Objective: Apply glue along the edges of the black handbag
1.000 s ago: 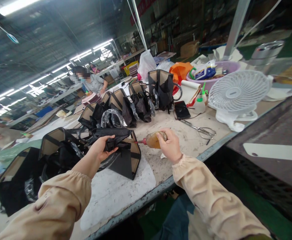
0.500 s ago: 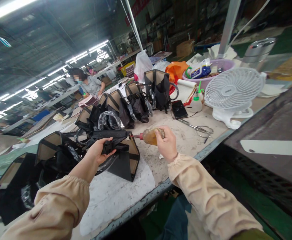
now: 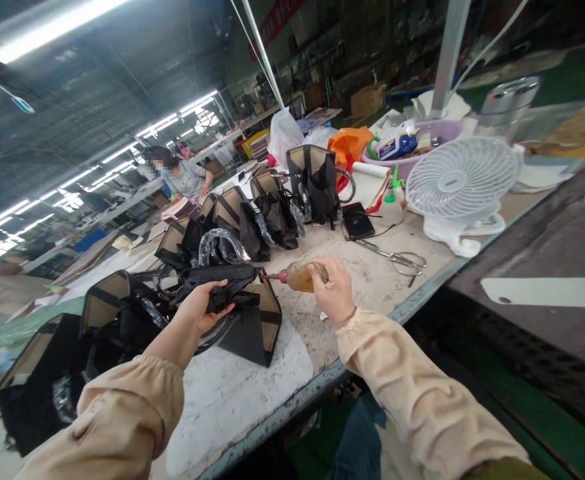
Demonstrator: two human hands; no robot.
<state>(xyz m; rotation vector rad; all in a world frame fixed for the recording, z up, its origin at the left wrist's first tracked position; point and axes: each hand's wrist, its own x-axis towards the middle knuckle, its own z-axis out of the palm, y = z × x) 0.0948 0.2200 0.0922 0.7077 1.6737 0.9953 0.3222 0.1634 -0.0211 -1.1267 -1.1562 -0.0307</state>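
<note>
My left hand (image 3: pixel 202 308) is closed on the black fabric flap of an open black and tan bag (image 3: pixel 252 320) that lies on the workbench. My right hand (image 3: pixel 336 291) grips a small squeeze bottle of amber glue (image 3: pixel 299 276). Its red nozzle points left and touches the edge of the flap I hold. Both forearms wear beige sleeve covers.
A row of more black and tan bags (image 3: pixel 267 213) runs back along the table (image 3: pixel 372 267). Scissors (image 3: pixel 397 257), a black phone (image 3: pixel 357 220), a white fan (image 3: pixel 459 183), a white glue bottle (image 3: pixel 389 207) and a pink basin (image 3: pixel 407 143) lie to the right. A co-worker (image 3: pixel 177 175) sits far behind.
The glue bottle's nozzle has come closer to the flap edge; both hands keep their grip and have hardly shifted.
</note>
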